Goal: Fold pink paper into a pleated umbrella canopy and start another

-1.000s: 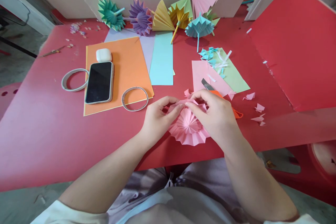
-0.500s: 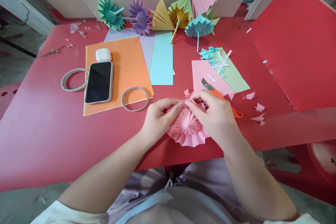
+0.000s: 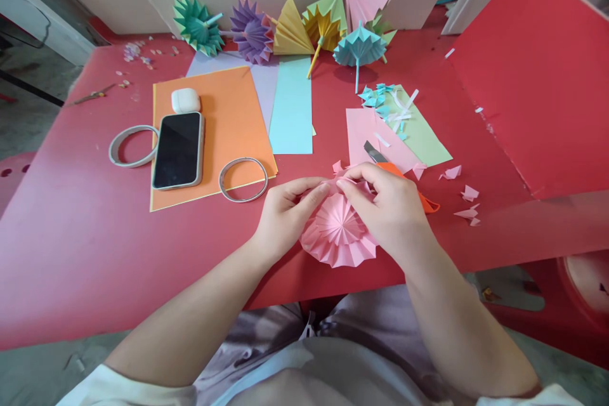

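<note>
In front of me on the red table lies a round pleated pink paper canopy [image 3: 340, 228], with a smaller pleated disc at its centre. My left hand [image 3: 292, 212] is closed, thumb and forefinger pinching pink paper at the canopy's far edge. Close beside it, my right hand [image 3: 385, 203] pinches the same edge between thumb and fingers. The fingers partly hide that edge. Under the right hand lie scissors [image 3: 390, 168] with orange handles, their blade pointing away from me.
Left are a phone [image 3: 178, 151], an earphone case [image 3: 185, 100], orange paper [image 3: 233, 114] and two tape rolls [image 3: 243, 179]. Folded paper umbrellas [image 3: 359, 47] line the wall. Pink paper [image 3: 368, 133] and scraps [image 3: 469, 193] lie right. A red board [image 3: 537, 89] stands at the far right.
The canopy has shifted slightly left and tilted a little under my fingers. Both hands keep their pinch in nearly the same place.
</note>
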`<action>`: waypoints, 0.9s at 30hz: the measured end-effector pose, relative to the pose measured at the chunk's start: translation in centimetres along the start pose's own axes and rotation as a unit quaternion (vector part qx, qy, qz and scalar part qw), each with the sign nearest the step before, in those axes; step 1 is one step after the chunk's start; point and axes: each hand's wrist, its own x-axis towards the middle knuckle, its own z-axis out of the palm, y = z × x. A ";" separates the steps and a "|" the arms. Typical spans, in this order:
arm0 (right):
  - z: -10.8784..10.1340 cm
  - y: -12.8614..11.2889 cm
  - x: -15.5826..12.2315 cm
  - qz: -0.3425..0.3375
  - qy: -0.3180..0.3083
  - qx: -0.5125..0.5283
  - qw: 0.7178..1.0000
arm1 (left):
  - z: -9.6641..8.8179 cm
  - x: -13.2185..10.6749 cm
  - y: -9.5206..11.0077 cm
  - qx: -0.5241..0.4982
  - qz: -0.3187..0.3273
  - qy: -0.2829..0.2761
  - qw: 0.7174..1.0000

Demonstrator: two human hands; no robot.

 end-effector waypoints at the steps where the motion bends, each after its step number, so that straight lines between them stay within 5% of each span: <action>1: 0.0 0.0 0.0 -0.001 0.000 0.000 1.000 | 0.0 0.0 0.0 -0.002 -0.002 0.000 1.000; 27: 0.0 -0.1 0.0 0.032 -0.020 -0.013 0.999 | -0.1 0.1 -0.3 0.039 0.017 -0.019 0.999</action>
